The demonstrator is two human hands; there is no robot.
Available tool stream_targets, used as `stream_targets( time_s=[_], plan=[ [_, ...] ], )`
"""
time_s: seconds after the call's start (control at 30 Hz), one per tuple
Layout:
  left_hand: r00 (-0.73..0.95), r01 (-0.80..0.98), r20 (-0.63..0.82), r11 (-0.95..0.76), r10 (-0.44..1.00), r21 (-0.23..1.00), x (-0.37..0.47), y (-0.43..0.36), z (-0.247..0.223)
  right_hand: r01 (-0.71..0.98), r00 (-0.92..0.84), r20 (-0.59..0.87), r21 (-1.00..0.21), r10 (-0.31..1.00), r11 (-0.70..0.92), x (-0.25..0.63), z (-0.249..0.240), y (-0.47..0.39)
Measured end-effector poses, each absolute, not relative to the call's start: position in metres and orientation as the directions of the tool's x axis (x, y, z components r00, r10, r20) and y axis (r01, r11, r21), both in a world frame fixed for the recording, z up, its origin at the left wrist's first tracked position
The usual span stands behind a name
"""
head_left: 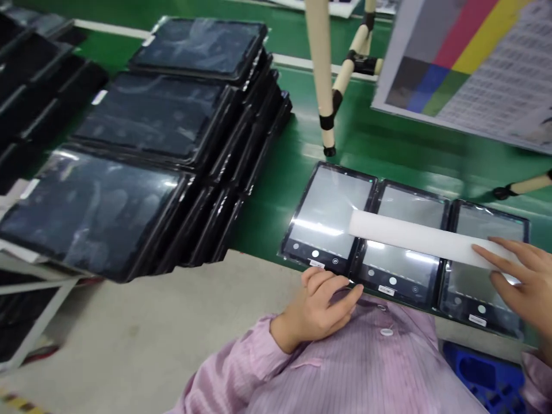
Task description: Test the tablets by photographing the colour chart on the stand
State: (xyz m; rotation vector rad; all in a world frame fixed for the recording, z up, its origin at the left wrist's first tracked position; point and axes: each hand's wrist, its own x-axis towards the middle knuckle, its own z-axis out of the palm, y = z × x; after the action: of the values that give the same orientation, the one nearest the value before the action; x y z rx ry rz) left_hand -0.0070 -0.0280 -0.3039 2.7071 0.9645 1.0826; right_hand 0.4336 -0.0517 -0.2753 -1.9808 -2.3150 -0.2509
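Three tablets lie side by side at the green bench's front edge: a left tablet (332, 207), a middle tablet (399, 270) and a right tablet (468, 290). Their lit screens show pale grey with round buttons along the lower end. A long white foam strip (414, 234) lies across all three. My right hand (524, 276) grips the strip's right end, fingers on top, over the right tablet. By the lower edges of the left and middle tablets is my left hand (321, 305), its fingers loosely bent and apart, holding nothing.
Tall stacks of film-covered tablets (146, 115) fill the bench's left side, with more dark stacks (34, 86) beyond. A cream pipe frame (321, 69) stands behind the three tablets. A printed colour chart (466, 63) hangs at the back right. Below the bench is a blue crate (483, 374).
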Motion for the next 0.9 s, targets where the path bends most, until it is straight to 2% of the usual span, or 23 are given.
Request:
stream_targets(
  time_s=[0.2,0.37,0.47,0.57,0.7,0.9],
  plan=[
    [0.682,0.481,0.477,-0.831,0.555,0.279,0.017,-0.020,-0.297,0.987,-0.155,0.178,-0.006,0.972,0.158,0.417,-0.270,-0.051],
    [0.716,0.470,0.453,-0.847,0.531,0.249,0.033,-0.025,-0.295,0.990,-0.117,0.158,-0.064,0.980,0.129,0.412,-0.272,-0.050],
    [0.714,0.526,0.413,-0.823,0.565,0.215,0.041,-0.032,-0.296,0.989,-0.114,0.134,-0.080,0.984,0.125,0.411,-0.275,-0.050],
    [0.712,0.569,0.385,-0.804,0.587,0.174,0.047,-0.037,-0.296,0.986,-0.120,0.174,-0.098,0.978,0.138,0.410,-0.279,-0.051],
    [0.742,0.486,0.430,-0.854,0.514,0.184,0.058,-0.037,-0.291,0.981,-0.134,0.193,-0.116,0.972,0.159,0.412,-0.283,-0.051],
    [0.844,0.343,0.363,-0.918,0.395,0.201,0.110,-0.032,-0.283,0.982,-0.093,0.144,-0.152,0.985,0.115,0.441,-0.281,-0.062]
  ],
)
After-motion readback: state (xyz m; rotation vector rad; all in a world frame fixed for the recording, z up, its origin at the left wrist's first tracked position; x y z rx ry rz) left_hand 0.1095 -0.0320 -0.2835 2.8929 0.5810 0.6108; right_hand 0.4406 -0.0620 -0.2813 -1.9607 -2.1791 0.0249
